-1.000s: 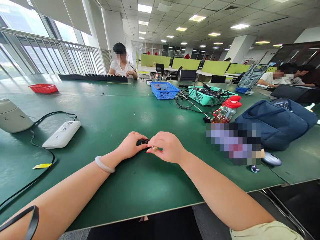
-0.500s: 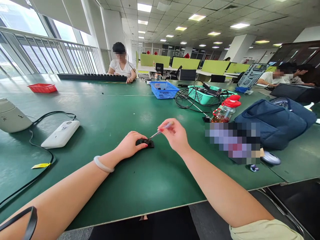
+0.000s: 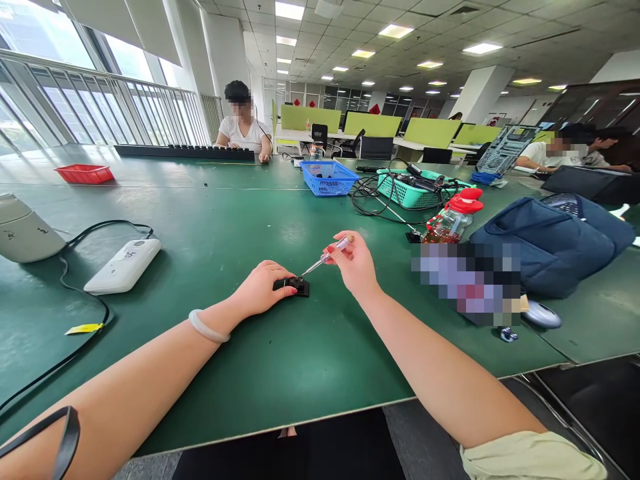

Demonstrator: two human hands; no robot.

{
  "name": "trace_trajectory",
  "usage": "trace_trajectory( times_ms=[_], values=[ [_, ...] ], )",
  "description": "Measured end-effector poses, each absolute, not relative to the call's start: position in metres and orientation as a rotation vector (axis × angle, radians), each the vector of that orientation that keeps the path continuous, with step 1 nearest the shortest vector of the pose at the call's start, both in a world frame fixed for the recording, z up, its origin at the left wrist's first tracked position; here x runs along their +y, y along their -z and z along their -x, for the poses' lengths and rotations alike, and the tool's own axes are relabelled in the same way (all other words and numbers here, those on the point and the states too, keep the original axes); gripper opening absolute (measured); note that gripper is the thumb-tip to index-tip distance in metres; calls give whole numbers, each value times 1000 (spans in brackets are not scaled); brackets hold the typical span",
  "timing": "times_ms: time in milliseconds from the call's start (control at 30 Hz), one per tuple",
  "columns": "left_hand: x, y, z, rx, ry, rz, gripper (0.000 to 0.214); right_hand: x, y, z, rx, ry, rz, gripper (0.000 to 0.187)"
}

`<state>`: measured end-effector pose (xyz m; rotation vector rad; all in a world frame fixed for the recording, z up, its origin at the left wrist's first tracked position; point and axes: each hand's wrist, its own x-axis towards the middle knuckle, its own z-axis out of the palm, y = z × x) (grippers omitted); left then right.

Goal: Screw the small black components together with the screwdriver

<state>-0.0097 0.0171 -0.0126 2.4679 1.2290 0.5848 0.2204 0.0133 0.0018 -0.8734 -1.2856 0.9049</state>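
On the green tabletop, my left hand grips a small black part, pressing it to the surface with thumb and fingers. What exactly the part is I cannot make out; its left side is hidden under my fingers. My right hand pinches the clear handle of a screwdriver. Its metal shaft slants down to the left, with the tip at the top of the black part. Whether the tip touches it is too small to tell.
A white power bank with a black cable lies left. Beyond are a red tray, a blue basket and a green basket with cables. At right stand a red-lidded bottle and a navy bag. A person sits opposite.
My right hand has shifted its grip, and more of the screwdriver's clear handle shows now. My left hand stays on the black part.
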Motion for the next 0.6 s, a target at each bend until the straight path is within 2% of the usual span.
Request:
trace_trajectory(
  times_ms=[233, 600],
  values=[
    [16, 12, 9, 1221, -594, -2468, 34, 18, 5, -218, -1325, -962, 888, 60],
    [17, 13, 10, 1217, -586, -2467, 33, 22, 7, -224, -1246, -987, 907, 57]
  ],
)
